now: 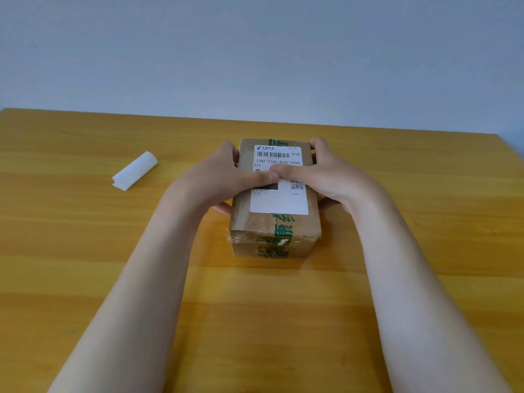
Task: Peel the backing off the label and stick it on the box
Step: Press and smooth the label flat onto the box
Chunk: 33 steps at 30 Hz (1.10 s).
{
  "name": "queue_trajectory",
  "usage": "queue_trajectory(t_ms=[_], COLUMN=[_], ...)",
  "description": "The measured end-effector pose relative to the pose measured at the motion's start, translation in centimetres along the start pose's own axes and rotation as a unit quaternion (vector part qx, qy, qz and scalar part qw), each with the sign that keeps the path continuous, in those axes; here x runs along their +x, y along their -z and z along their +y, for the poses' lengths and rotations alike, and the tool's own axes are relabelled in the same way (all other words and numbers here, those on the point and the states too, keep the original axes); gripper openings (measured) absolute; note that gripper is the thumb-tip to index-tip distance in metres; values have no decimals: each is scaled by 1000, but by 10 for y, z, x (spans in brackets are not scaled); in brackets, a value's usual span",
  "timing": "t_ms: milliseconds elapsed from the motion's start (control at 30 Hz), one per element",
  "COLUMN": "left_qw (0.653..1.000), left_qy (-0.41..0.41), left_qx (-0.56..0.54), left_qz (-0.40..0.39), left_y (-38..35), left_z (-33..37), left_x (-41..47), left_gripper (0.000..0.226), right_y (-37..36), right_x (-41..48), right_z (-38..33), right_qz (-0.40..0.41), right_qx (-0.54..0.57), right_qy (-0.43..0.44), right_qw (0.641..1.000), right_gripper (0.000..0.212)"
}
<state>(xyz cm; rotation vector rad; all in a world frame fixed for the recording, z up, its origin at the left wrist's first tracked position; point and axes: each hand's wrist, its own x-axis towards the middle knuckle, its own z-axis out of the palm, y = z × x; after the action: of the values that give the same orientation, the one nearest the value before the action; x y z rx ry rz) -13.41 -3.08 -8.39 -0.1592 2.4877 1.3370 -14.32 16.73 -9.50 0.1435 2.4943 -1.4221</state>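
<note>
Both thumbs pressed tip to tip mid-label, left hand and right hand clasping the box sides, label's long axis running away toward far edge.

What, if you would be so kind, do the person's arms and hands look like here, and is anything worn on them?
Both forearms are bare up to the frame edge, with no sleeves in view. The left hand and right hand wear no gloves, and no watch, bracelet or ring shows. The nails look short and unpainted.

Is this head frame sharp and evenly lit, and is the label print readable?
Head view: soft, even light, no glare; faint shadow under the box. Label barcode and large digits are readable, small print blurs. Table far edge bows from wide-angle distortion.
</note>
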Motion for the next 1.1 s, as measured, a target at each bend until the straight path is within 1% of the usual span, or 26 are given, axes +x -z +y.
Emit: queue_trajectory(t_ms=[100,267,300,367,433,467,533,567,633,733,800,867,900,933,967,1000,1033,1067,1100], left_qw=[999,996,995,993,992,991,989,987,981,975,972,972,974,976,976,977,980,986,991], left_qy=[4,2,2,-1,-6,-10,-16,-23,-43,-65,-66,-57,-51,-46,-46,-50,-48,-40,-29], left_qx=[9,16,18,22,29,31,32,32,39,41,39,33,29,27,32,39,44,47,46], left_qz=[-43,-90,-98,-112,-124,-130,-144,-155,-186,-210,-220,-224,-221,-213,-210,-205,-187,-156,-123], left_y=[5,8,8,9,11,11,13,14,17,19,20,22,23,24,24,22,19,15,11], left_z=[0,2,3,3,3,2,2,0,-2,-1,-1,-2,-2,-1,0,2,5,7,9], left_x=[-4,-8,-9,-10,-11,-12,-12,-12,-12,-15,-17,-18,-19,-21,-22,-24,-25,-24,-22], left_gripper=[67,80,83,84,81,80,73,65,51,49,50,61,70,74,67,51,35,27,32], right_y=[1,7,8,9,12,14,15,17,19,22,23,24,25,24,23,22,20,17,15], right_x=[1,2,1,0,-1,-1,-2,-3,-4,-5,-6,-6,-6,-6,-5,-5,-5,-5,-4], right_z=[1,2,2,3,6,7,7,8,10,13,14,15,15,16,16,15,14,12,10], right_qz=[-22,-62,-70,-84,-106,-118,-145,-156,-170,-190,-206,-219,-222,-221,-218,-211,-200,-181,-152], right_qx=[-29,-61,-62,-63,-67,-73,-89,-98,-115,-121,-111,-97,-89,-82,-73,-62,-51,-41,-37], right_qy=[-3,-4,-2,3,9,11,1,-6,-10,2,5,7,9,14,17,18,17,15,15], right_qw=[999,996,996,994,992,990,985,983,979,974,972,971,971,972,973,975,978,982,988], right_gripper=[98,143,150,153,155,161,183,193,202,203,194,183,182,182,183,180,172,158,137])
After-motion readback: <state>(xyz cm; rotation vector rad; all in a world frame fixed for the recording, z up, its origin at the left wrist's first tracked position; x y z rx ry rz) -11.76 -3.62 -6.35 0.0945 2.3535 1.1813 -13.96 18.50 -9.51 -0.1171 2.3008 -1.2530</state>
